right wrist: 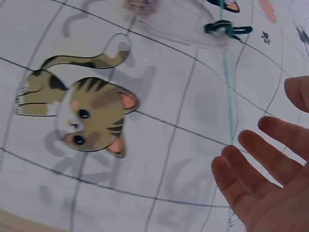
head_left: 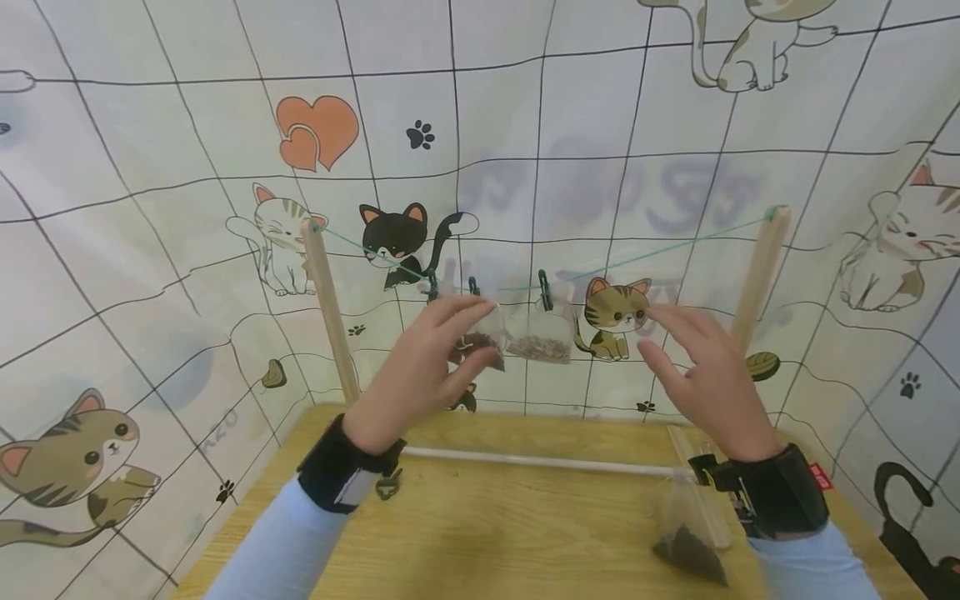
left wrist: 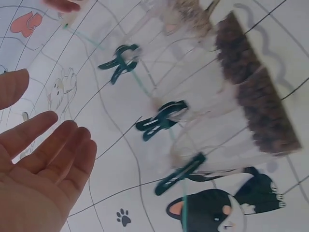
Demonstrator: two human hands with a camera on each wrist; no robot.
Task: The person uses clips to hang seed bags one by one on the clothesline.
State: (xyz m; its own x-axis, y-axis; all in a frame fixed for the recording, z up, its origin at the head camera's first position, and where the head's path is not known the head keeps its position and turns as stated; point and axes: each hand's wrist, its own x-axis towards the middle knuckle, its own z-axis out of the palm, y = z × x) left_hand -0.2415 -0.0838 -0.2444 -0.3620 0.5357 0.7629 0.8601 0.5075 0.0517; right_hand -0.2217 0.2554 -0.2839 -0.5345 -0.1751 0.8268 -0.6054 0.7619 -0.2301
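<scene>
My left hand (head_left: 423, 358) is held up before the line, its fingers apart from the thumb. Nothing is in its grasp in the left wrist view. A clear bag of dark brown pieces (left wrist: 263, 106) hangs from two green clips (left wrist: 164, 118). Beside it a clear bag of paler bits (head_left: 540, 346) hangs from another green clip (head_left: 545, 290). My right hand (head_left: 708, 383) is raised to the right of the bags, fingers loosely spread and holding nothing. The green string (right wrist: 227, 87) passes near its fingertips in the right wrist view.
Wooden posts stand at left (head_left: 330, 308) and right (head_left: 763, 275), with the string tied between them. On the wooden table (head_left: 525, 533) lie a white rod (head_left: 540, 461), a green clip (head_left: 387, 485) and a bag with dark contents (head_left: 686, 550). A cat-print cloth hangs behind.
</scene>
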